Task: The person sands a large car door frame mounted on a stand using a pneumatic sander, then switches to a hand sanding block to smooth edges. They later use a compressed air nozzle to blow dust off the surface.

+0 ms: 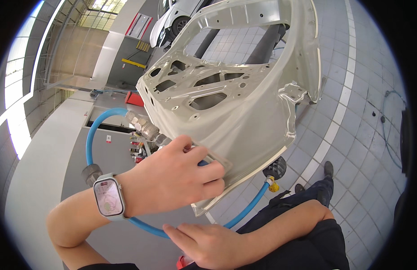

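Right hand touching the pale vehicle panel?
Apart. The head view shows a strip of grey background between the right hand and the nearest corner of the pale vehicle panel.

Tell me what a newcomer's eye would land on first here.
Probably the big pale grey-green car body panel first, filling the upper middle with its large window opening and cut-outs. Next, the bright blue hose curving at left, its metal coupling leading toward the left hand at the panel's near edge. The smartwatch with its lit screen also stands out, on the left wrist.
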Tool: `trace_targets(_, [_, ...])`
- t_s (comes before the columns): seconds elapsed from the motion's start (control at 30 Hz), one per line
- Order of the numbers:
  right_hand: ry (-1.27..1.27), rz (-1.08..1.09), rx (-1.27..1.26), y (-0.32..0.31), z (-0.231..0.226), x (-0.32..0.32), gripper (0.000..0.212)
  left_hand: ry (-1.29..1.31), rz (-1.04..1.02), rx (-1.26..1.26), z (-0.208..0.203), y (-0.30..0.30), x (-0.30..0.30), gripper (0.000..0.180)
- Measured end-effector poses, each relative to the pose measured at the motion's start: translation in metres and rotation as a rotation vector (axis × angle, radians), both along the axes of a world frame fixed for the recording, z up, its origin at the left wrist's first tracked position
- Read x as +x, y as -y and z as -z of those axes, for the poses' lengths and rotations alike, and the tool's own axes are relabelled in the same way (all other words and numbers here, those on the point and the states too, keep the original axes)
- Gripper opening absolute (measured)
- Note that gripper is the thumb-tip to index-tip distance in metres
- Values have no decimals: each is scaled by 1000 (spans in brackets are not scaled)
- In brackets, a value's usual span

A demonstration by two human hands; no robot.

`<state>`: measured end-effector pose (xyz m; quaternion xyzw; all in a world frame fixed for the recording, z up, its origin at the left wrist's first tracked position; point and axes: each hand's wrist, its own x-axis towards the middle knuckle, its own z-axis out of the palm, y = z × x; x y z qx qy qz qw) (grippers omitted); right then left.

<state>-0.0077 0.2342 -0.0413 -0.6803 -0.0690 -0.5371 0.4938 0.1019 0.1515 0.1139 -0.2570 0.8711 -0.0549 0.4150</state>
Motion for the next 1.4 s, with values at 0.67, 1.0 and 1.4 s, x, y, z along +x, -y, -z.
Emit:
trace_targets(0.67, [-191, -73, -12, -63, 8, 16, 44, -370, -373, 139, -7, -31, 50, 50])
trace_targets(1.0, [-183, -471, -107, 6, 30, -53, 35, -379, -1076, 416, 10, 37, 18, 52])
trace_targets(1.4, [-213, -809, 93, 133, 51, -169, 42, -280, -1237, 398, 114, 142, -45, 56])
